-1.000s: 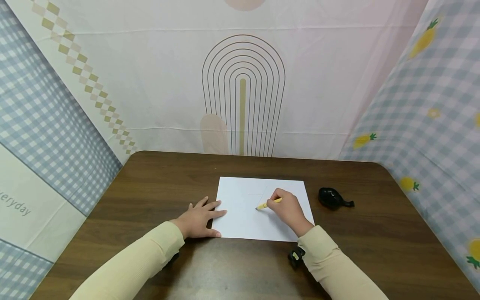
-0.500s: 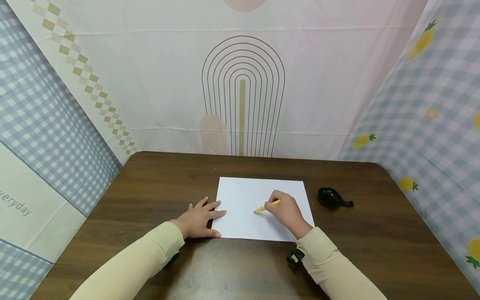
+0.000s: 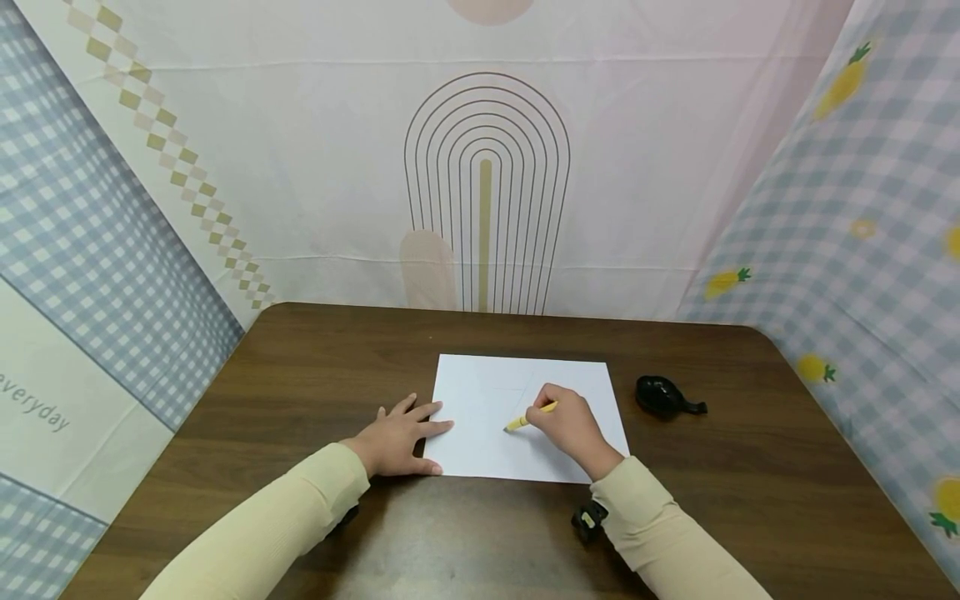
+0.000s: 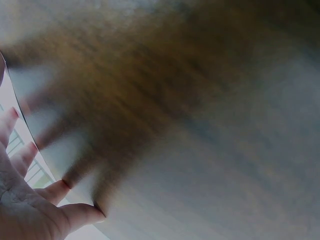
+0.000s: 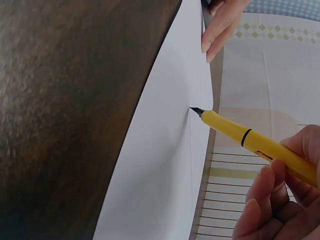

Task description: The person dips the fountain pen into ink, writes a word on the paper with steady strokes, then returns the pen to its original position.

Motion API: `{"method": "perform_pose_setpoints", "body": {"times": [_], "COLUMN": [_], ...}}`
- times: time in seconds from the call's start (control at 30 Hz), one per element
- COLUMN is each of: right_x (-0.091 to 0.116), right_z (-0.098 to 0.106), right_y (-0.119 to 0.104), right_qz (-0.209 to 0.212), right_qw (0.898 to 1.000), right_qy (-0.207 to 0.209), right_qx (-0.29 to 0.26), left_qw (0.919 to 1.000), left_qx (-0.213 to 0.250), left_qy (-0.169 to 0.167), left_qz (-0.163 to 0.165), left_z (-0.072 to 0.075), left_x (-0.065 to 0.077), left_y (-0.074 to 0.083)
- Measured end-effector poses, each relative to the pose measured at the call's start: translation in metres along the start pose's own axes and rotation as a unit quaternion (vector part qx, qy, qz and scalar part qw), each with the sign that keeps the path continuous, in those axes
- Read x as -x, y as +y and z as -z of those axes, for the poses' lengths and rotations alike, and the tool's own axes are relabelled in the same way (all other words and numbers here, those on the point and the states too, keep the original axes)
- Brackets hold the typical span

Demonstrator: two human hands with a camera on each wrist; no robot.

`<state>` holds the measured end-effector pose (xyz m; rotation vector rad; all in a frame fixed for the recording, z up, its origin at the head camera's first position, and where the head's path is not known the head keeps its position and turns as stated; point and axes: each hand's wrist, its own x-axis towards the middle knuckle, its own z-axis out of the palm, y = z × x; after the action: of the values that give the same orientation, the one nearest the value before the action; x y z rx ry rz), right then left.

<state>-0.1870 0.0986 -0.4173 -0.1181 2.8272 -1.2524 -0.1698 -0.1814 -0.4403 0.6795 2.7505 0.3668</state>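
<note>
A white sheet of paper [image 3: 468,442] lies on the dark wooden table. My right hand [image 3: 573,425] pinches a yellow fountain pen [image 5: 270,145] between thumb and fingers. The pen's dark nib meets the paper at the end of a thin drawn line [image 5: 190,160] in the right wrist view. Faint thin strokes, one level and one slanted, show on the sheet in the head view. With fingers spread, my left hand [image 3: 397,437] rests on the left edge of the paper, its thumb at the lower left corner.
To the right of the paper lies a glossy black rounded object [image 3: 662,396] with a narrow tail. The brown table [image 3: 322,358] has rounded far corners and ends at a patterned cloth [image 3: 322,167]. Checked cloths hang at both sides.
The pen tip has moved down and to the left across the paper with my right hand, and the slanted line is longer. My left hand stays in place.
</note>
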Motion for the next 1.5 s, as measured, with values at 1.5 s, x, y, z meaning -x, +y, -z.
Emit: {"method": "perform_pose_setpoints", "body": {"times": [1.5], "right_x": [-0.021], "right_z": [0.014], "right_y": [0.022], "right_qz": [-0.028], "right_qw": [0.998], "right_qy": [0.052], "right_qx": [-0.017], "left_qw": [1.0000], "left_qx": [0.005], "left_qy": [-0.002], "left_qz": [-0.007], "left_z": [0.001], "left_x": [0.001], "left_y": [0.000]}}
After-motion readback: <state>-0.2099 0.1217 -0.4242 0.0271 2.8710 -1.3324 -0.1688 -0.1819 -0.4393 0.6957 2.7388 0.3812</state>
